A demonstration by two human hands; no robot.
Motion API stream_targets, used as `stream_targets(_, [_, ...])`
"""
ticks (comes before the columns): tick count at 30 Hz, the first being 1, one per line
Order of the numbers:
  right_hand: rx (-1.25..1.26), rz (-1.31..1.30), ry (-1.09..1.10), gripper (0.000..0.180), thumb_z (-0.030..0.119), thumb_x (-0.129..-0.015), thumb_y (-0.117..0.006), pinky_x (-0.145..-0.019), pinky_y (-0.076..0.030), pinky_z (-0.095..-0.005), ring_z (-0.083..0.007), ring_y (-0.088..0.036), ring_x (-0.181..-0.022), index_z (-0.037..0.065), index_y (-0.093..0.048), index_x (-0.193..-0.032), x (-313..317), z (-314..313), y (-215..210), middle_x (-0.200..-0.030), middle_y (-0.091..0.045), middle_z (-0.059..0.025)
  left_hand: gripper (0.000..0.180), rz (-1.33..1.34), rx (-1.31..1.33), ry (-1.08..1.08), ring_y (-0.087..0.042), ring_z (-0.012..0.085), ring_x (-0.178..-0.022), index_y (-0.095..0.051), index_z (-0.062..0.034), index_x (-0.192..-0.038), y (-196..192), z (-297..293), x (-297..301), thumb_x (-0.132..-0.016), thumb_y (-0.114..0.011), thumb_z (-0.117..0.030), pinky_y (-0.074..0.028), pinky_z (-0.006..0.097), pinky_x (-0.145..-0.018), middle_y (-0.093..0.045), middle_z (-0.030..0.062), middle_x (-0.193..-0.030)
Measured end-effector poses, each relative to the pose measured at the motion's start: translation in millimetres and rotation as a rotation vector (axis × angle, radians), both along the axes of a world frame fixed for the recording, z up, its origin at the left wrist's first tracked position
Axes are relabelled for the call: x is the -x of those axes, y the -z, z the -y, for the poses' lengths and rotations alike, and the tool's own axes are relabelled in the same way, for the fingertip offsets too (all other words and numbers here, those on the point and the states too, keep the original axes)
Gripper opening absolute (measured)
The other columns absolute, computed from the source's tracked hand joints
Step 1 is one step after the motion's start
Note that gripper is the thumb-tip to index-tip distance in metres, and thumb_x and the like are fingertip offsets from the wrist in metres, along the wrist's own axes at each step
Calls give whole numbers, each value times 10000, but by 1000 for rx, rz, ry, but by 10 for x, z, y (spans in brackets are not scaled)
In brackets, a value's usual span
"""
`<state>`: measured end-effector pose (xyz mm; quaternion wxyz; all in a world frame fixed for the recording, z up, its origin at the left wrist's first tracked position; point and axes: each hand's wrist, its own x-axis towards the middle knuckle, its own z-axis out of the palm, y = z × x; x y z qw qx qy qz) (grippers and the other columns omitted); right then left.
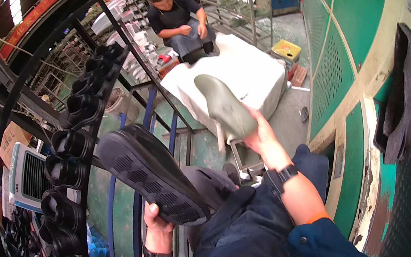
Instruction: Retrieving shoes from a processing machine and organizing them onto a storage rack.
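My left hand [159, 223] grips a black shoe [151, 176] near its heel, with the thumb against the edge of the sole. The shoe is tilted, its toe pointing to the upper left and its ridged tread turned toward me. In my right hand [258, 132] is a smooth grey-green shoe last [224, 105], held at its near end. That last is apart from the shoe, up and to the right of it, in front of a table covered with white cloth [186, 81]. My right fingers are partly hidden behind the last.
At the left stands a black rack [87, 164] with several black shoes [82, 111]. Behind it is a white air cooler [33, 178]. Green machine panels [339, 52] rise close on the right. Another person [178, 25] sits beyond the table, near a yellow tray [286, 50].
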<state>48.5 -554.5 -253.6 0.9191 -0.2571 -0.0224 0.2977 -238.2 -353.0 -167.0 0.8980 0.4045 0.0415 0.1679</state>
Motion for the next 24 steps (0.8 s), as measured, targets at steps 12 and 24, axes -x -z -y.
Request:
stream_targets(12, [-123, -60, -705, 643, 386, -1025, -482, -919, -569, -458, -314, -652, -1169, 65, -351, -1566, 1222, 66, -247, -1424, -557, -185, 687, 119, -1916, -43, -600, 366, -1256, -679, -49, -1247, -374, 90, -177, -702, -857, -428, -330, 568, -1155, -671, 161, -1264])
stream_targets(24, [-53, 377, -145, 709, 171, -984, -578, -1185, -358, -405, -268, -436, -1427, -2, -254, -1591, 1439, 47, -663, -1568, -394, -165, 214, 248, -1305, -44, -636, 319, -728, -705, -21, -982, -407, 423, -379, -899, -738, -216, -489, 417, -746, -658, 129, -792])
